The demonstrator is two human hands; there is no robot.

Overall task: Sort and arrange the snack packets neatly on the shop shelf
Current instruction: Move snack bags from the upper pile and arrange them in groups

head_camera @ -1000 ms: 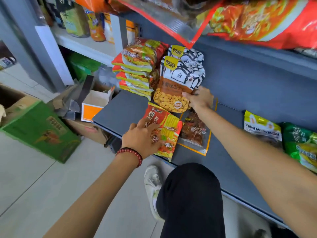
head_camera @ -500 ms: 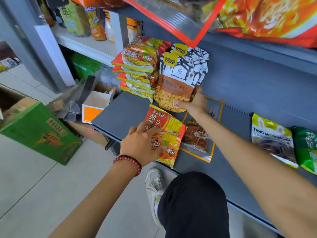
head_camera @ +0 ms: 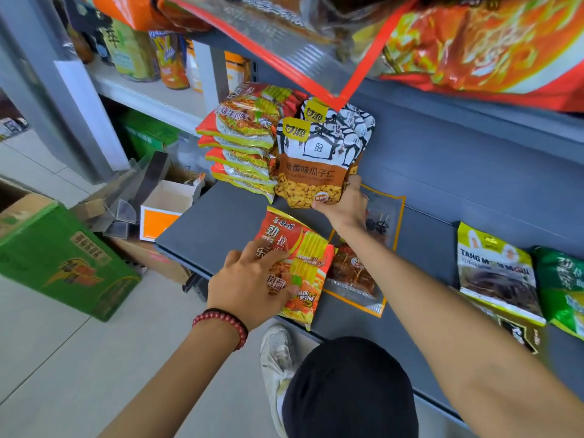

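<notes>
Several stacked noodle packets (head_camera: 243, 143) against seed pouches (head_camera: 319, 159); green carton (head_camera: 63, 263) on floor.

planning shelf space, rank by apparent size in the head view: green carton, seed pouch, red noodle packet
1. green carton
2. seed pouch and red noodle packet look about alike; the packet lies nearer, so unranked

At twelve o'clock the pouch (head_camera: 319, 159) is white with a black ink drawing of branches and a house, a yellow tag, a brown band and golden kernels. The stack of packets (head_camera: 243, 147) at eleven is red with yellow-green edges. On the slate-grey shelf (head_camera: 221, 222) the central noodle packet (head_camera: 309, 257) is red and yellow beside an orange-edged clear bag (head_camera: 357, 289), with a lime-and-white bag (head_camera: 496, 279) at three, a green carton (head_camera: 63, 263) at nine and a red-beaded bracelet (head_camera: 224, 320) at seven.
</notes>
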